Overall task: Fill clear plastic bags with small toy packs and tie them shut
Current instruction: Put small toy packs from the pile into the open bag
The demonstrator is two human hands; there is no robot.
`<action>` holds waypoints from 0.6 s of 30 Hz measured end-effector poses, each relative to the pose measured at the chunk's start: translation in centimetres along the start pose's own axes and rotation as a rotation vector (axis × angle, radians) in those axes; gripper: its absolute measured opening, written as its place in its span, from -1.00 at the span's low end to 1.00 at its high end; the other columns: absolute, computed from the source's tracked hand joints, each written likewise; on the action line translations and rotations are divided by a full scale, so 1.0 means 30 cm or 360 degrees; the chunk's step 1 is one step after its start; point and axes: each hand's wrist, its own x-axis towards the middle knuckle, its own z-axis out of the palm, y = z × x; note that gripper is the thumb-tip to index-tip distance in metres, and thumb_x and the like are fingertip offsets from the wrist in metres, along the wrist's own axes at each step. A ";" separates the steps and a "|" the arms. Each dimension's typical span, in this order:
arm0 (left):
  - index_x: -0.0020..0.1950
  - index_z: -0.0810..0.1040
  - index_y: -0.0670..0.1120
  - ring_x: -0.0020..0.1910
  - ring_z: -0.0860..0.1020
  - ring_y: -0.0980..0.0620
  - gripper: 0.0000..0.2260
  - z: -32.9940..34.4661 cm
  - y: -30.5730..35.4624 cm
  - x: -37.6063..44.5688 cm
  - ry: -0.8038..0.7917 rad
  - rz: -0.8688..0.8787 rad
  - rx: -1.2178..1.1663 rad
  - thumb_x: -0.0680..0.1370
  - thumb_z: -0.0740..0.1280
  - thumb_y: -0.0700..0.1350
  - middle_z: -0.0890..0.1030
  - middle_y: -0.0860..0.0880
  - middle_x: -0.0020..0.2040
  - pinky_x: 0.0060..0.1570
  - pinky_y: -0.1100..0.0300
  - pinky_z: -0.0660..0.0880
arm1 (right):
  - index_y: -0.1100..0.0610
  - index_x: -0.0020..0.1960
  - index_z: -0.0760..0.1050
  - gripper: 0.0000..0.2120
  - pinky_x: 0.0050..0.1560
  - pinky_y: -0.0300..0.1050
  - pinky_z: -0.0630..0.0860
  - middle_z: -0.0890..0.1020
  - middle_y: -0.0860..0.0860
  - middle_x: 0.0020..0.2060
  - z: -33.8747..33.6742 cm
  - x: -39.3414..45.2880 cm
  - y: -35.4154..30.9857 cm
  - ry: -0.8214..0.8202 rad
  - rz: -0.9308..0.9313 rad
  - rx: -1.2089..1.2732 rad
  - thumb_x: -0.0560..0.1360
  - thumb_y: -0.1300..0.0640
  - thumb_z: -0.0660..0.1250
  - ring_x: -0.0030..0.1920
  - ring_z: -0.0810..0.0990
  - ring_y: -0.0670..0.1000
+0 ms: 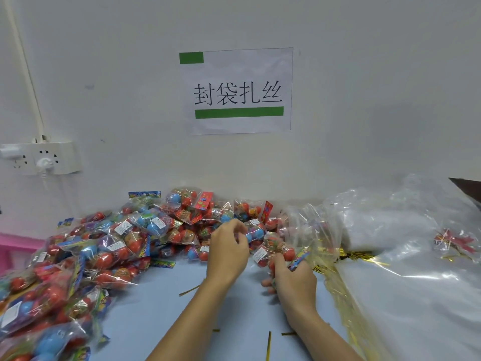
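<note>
Both forearms reach over the blue table [161,321] into a heap of toy packs.

Left hand [227,250] has its fingers curled onto a toy pack [253,231] at the heap's near edge; whether it truly grips is unclear. Just right of it, the right hand [294,278] clutches several packs [281,252] at the mouth of a clear plastic bag [312,230]. Gold twist ties [346,293] lie beside the right wrist, empty bags [406,282] further right. The main pile [86,256] spreads left of the left hand.
</note>
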 end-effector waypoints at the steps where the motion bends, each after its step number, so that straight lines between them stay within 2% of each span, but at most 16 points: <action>1: -0.05 0.59 -0.09 -0.18 0.51 0.10 -0.81 0.007 -0.001 0.021 -0.0064 0.0011 0.0056 0.57 0.22 -0.30 0.60 0.01 -0.12 -0.26 0.36 0.36 | 0.26 -0.16 0.47 -0.77 -0.60 -0.13 0.47 0.66 0.12 -0.46 0.002 0.001 0.001 0.0023 -0.0003 -0.0011 0.54 0.09 0.33 -0.51 0.65 0.10; 3: 0.04 0.56 -0.13 -0.11 0.49 0.05 -0.82 0.021 -0.006 0.063 -0.0199 0.0080 0.0210 0.58 0.21 -0.32 0.56 0.00 -0.04 -0.17 0.27 0.40 | 0.22 -0.14 0.45 -0.79 -0.61 -0.14 0.46 0.67 0.13 -0.43 0.004 -0.001 0.005 0.0056 -0.0022 -0.0017 0.54 0.08 0.32 -0.52 0.65 0.07; 6: 0.14 0.49 -0.14 0.00 0.50 -0.07 -0.83 0.044 -0.026 0.114 -0.0426 0.0157 0.0440 0.59 0.23 -0.32 0.54 -0.07 0.09 0.03 -0.01 0.50 | 0.17 -0.14 0.43 -0.81 -0.61 -0.15 0.46 0.68 0.15 -0.36 0.003 0.002 0.009 0.0110 -0.0025 -0.0021 0.56 0.07 0.30 -0.52 0.65 0.04; 8: 0.23 0.45 -0.13 0.07 0.51 -0.10 -0.77 0.060 -0.044 0.127 -0.0583 0.0182 0.0545 0.58 0.28 -0.29 0.52 -0.08 0.15 0.08 -0.08 0.50 | 0.19 -0.13 0.43 -0.81 -0.63 -0.18 0.42 0.67 0.17 -0.35 0.004 0.006 0.010 0.0136 -0.0034 -0.0018 0.56 0.08 0.30 -0.53 0.65 0.03; 11: 0.30 0.41 -0.07 0.18 0.47 -0.08 -0.65 0.088 -0.070 0.127 -0.0729 0.0224 0.0728 0.55 0.40 -0.15 0.51 -0.05 0.19 0.10 -0.04 0.49 | 0.20 -0.13 0.42 -0.80 -0.64 -0.19 0.40 0.67 0.19 -0.34 0.005 0.008 0.012 0.0141 -0.0056 -0.0022 0.57 0.09 0.30 -0.54 0.64 0.03; 13: 0.32 0.41 -0.04 0.23 0.42 -0.07 -0.64 0.107 -0.086 0.126 -0.0705 0.0210 0.0826 0.56 0.41 -0.11 0.48 -0.04 0.21 0.14 -0.03 0.48 | 0.19 -0.14 0.42 -0.81 -0.63 -0.17 0.42 0.67 0.18 -0.35 0.007 0.009 0.015 0.0135 -0.0064 -0.0017 0.57 0.09 0.30 -0.53 0.64 0.03; 18: 0.23 0.46 -0.13 0.18 0.42 -0.09 -0.81 0.144 -0.074 0.135 -0.0476 0.0220 0.0808 0.62 0.24 -0.26 0.48 -0.09 0.15 0.02 0.11 0.40 | 0.18 -0.14 0.43 -0.81 -0.59 -0.12 0.48 0.66 0.16 -0.35 0.009 0.015 0.022 0.0116 -0.0082 -0.0031 0.56 0.08 0.32 -0.52 0.65 0.02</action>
